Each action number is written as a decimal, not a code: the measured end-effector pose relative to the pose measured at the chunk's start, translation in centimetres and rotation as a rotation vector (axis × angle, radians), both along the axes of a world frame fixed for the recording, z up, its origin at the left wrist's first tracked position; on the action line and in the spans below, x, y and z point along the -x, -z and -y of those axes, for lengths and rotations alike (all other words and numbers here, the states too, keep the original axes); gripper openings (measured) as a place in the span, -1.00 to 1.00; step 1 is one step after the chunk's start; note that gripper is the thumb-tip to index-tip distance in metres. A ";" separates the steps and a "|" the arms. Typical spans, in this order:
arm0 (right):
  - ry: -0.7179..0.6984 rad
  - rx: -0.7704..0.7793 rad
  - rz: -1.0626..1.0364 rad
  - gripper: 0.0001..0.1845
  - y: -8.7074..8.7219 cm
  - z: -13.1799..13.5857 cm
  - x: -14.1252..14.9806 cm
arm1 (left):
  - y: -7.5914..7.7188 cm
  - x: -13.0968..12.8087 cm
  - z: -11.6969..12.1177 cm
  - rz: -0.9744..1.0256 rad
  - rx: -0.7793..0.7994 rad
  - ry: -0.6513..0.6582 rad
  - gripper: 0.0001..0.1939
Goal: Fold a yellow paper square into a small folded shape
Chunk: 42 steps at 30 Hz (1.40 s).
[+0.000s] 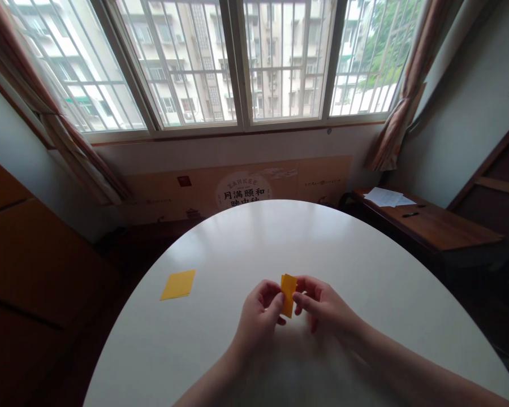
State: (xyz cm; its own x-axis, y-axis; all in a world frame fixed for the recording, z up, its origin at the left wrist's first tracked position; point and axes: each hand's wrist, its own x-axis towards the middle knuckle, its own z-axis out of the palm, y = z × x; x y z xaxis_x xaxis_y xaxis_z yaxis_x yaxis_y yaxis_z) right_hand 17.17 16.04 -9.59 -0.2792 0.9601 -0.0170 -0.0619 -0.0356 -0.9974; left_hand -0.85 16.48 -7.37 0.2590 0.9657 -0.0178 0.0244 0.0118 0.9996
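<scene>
A small folded piece of yellow-orange paper (289,297) is held upright between my two hands, above the near middle of the white round table (220,350). My left hand (261,311) pinches its left edge, thumb in front and fingers behind. On the other side, my right hand (322,302) grips the right edge between thumb and fingers. Two layers show at the paper's top, slightly out of line. To the left on the table lies a flat stack of square yellow paper sheets (178,284).
Beyond the table's far edge stands a printed cardboard panel (280,175) below a barred window (237,68). At the right is a wooden desk (453,226) with white papers (388,196) on it. A wooden cabinet (34,265) is at the left.
</scene>
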 end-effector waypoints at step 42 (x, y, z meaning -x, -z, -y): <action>-0.029 -0.063 -0.121 -0.65 -3.5 4.3 -0.4 | -3.2 -0.4 3.3 -0.203 -0.466 -0.013 -0.90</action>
State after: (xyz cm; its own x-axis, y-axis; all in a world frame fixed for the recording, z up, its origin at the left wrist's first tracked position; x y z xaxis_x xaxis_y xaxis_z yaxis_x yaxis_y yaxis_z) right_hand 17.57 11.72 -6.14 -0.3035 0.9496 0.0782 -0.1818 0.0228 -0.9831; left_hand -0.50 13.15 -4.14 0.2833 0.8859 0.3673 0.2211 -0.4331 0.8738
